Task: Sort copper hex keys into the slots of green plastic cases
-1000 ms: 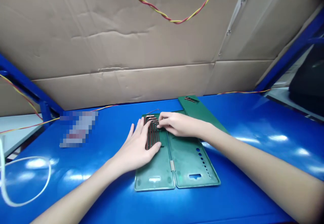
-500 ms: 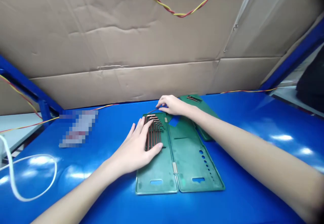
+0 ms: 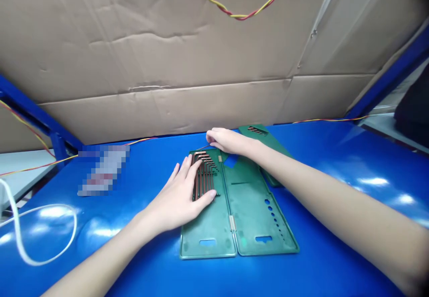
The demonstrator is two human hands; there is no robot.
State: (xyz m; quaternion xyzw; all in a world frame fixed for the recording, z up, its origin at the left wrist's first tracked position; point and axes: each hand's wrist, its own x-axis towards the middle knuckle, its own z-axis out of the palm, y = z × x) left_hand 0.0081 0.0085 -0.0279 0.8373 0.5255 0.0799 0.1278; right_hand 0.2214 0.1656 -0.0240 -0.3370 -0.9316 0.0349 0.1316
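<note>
A green plastic hex key case [image 3: 214,232] lies unfolded on the blue table, its two halves joined by a hinge. Several copper-coloured hex keys [image 3: 205,180] sit side by side in the left half. My left hand [image 3: 181,192] rests over them with fingers spread, covering part of the row. Beyond the case's far edge, my right hand [image 3: 223,139] pinches a thin dark hex key [image 3: 202,147]; most of it is hidden by the fingers. A row of holes in falling sizes runs along the right half.
Behind my right forearm lies a second green case [image 3: 268,142] with key ends showing in its window. A blurred packet [image 3: 105,171] and a white cable [image 3: 20,239] are at the left. Cardboard [image 3: 187,55] stands behind, with twisted red-yellow wire [image 3: 234,16] hanging across it.
My right hand has turned slightly, its fingers curling closer round the thin hex key, which now shows less. My left hand stays in place on the row.
</note>
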